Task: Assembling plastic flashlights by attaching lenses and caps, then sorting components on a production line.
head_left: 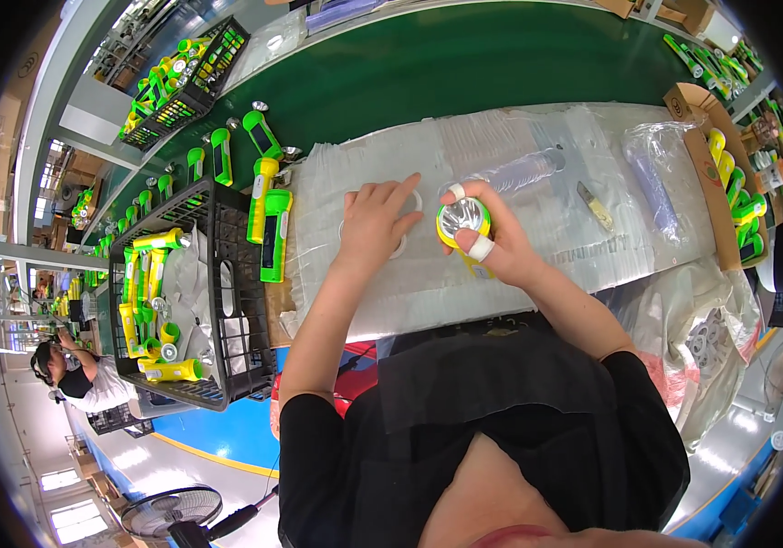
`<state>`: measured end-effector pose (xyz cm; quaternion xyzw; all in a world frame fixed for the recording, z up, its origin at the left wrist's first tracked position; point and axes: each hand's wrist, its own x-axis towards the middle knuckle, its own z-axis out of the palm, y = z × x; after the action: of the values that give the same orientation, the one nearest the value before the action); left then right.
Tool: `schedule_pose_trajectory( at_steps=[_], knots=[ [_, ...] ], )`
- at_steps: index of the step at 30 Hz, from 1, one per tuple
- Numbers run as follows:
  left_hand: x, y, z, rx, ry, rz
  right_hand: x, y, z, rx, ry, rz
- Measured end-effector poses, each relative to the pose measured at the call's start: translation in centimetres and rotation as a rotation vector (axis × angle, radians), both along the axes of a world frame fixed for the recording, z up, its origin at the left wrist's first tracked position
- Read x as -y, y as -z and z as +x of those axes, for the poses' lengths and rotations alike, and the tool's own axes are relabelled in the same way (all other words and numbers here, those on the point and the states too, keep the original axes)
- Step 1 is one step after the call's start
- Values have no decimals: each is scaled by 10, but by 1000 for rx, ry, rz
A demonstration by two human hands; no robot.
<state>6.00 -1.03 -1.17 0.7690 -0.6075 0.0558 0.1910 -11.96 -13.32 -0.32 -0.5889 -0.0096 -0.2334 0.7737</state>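
Observation:
My right hand (pixel 504 248), with white tape on its thumb and finger, is wrapped round a yellow flashlight (pixel 464 217). Its shiny round reflector faces up; most of the body is hidden below the head. To its left, my left hand (pixel 373 224) lies with fingers apart over some thin clear round discs (pixel 399 247) on the plastic-covered work surface (pixel 451 297). Whether its fingertips pinch a disc does not show. Just beyond the flashlight lies a clear plastic sleeve (pixel 524 171) of stacked discs. A utility knife (pixel 595 206) rests farther right.
At the left, a black crate (pixel 243 315) holds several yellow and green flashlights. More flashlights (pixel 274 236) lie between crate and work surface. A green belt (pixel 537 68) runs behind. On the right are a wrapped sleeve (pixel 652 187) and a cardboard box (pixel 709 187) of flashlights.

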Motion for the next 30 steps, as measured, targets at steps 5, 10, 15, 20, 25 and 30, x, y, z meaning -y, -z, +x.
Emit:
schedule_pose_trajectory(
  at_steps=[5,10,15,20,25,30],
  knots=[
    [1,6,8,15,31,-86,-2,-3,1,-2,2,14],
    [3,-6,4,-560,-51,-314,0,-3,8,10,24,23],
    [1,-45,-20,-1281,100,-555,1,-3,9,-8,33,-22],
    [-5,-47,-26,-1179,268,-593,-2,-4,12,3,29,-16],
    [-4,-69,-18,-542,62,-447,3,0,8,11,35,11],
    [11,-43,30,0,26,13,2,1,13,47,30,37]
  ],
)
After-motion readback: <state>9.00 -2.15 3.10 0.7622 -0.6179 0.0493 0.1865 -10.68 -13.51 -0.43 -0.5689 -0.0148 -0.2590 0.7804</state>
